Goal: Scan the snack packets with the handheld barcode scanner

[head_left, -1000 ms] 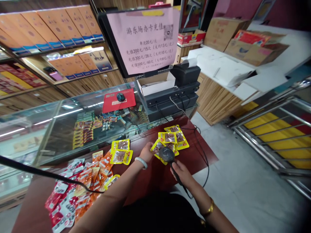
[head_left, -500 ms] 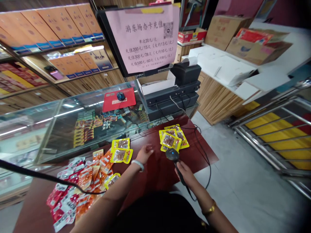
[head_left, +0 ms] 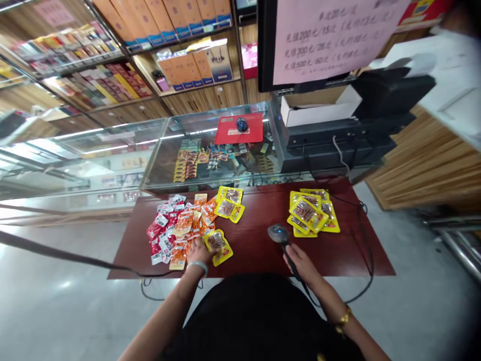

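Observation:
My left hand is at the right side of a heap of orange snack packets, its fingers curled and its thumb over the left edge of a yellow snack packet. Two more yellow snack packets overlap farther back. Red and white packets make up the left part of the heap. My right hand is closed around the handle of a black barcode scanner, its head pointing away from me. A stack of several yellow snack packets lies beyond the scanner, to its right.
The packets lie on a dark red tabletop. Behind it stand a glass display case, a red mouse pad with a mouse, and a monitor above a black cash drawer. The scanner's cable loops along the right side.
My left hand has moved left and toward me, from the bare middle of the tabletop to the yellow packet beside the heap. My right hand still holds the scanner. The view has swung left.

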Available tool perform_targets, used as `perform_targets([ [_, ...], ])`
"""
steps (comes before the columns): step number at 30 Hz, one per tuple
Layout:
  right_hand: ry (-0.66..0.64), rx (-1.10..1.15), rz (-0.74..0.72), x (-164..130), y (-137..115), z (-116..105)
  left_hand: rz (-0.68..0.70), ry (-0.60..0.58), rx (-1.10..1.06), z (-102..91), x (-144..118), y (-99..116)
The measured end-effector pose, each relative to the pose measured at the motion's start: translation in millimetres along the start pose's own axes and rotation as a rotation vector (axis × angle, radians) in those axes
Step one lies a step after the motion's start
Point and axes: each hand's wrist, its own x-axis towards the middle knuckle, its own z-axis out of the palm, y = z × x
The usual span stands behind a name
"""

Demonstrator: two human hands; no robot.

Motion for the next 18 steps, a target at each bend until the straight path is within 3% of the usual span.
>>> perform_targets([
  [6,-0.055,-0.042,0.019,1.5,-7.0,15.2,-0.044,0.011,-0.006,19.0,-2.3,1.9],
  [10,-0.060,-0.045,0.013,0.0,-7.2,18.0,-0.001,-0.035,-0.224,28.6,4.5,13.2],
  [14,-0.071,-0.029,-0.017,-1.9,-2.5,17.3,0.131,-0.132,-0.492,40.5,4.7,42.2],
  [18,-0.084,0.016,-0.091,-5.2,-2.5,15.8,0.270,-0.194,-0.586,45.7,0.0,84.1],
])
